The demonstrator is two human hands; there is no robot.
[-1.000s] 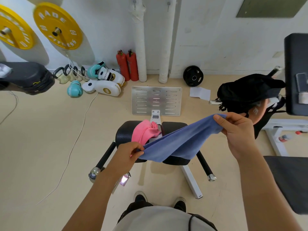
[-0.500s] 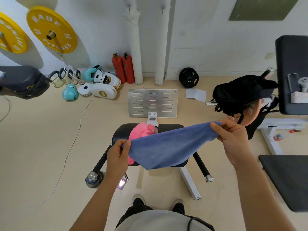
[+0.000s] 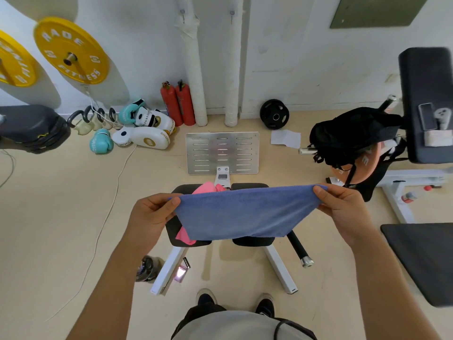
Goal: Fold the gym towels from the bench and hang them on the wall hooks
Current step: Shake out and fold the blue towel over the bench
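Left hand (image 3: 149,217) and right hand (image 3: 343,212) each pinch a top corner of the blue towel (image 3: 245,212); it hangs above the bench (image 3: 252,240) and pink towel (image 3: 206,188).

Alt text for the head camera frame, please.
Both hands, left hand and right hand, pinch the top corners of a blue towel, stretched flat above a black bench where a pink towel lies. Boxing gloves sit by the wall.

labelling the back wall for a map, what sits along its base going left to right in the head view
kettlebells → boxing gloves → red extinguishers → two white pipes → black plate
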